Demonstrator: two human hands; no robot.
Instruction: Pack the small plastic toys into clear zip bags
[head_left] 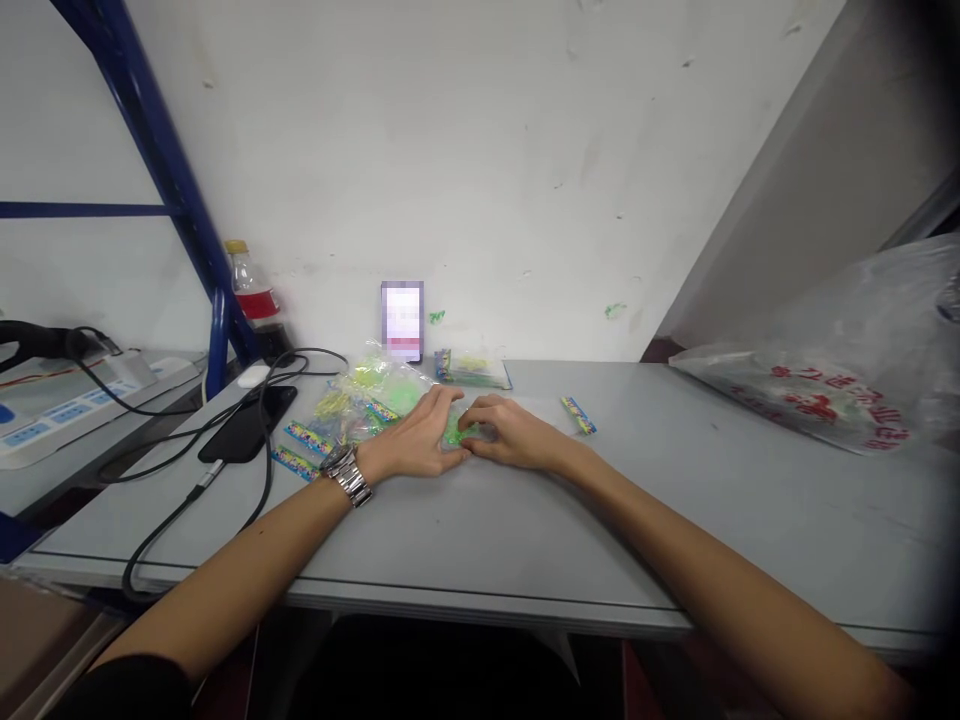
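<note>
My left hand point(417, 436), with a metal watch point(346, 474) at the wrist, rests beside a small green plastic piece point(454, 433). Its thumb and fingers are apart. From the other side, my right hand point(516, 432) curls its fingers and thumb onto the same green piece. What the piece is exactly cannot be made out; the fingers partly cover it. Under and beyond my right hand lies a clear plastic bag with a colourful header strip point(578, 415). A pile of clear packets point(375, 385) with green and yellow contents sits just behind my left hand.
A lit phone point(403, 320) leans on the wall near a flat packet point(472, 370). Left are a dark phone point(249, 425) with cables, a cola bottle point(255, 295) and a power strip point(97, 405). A large plastic bag point(832, 370) stands on the grey table point(480, 540) at right.
</note>
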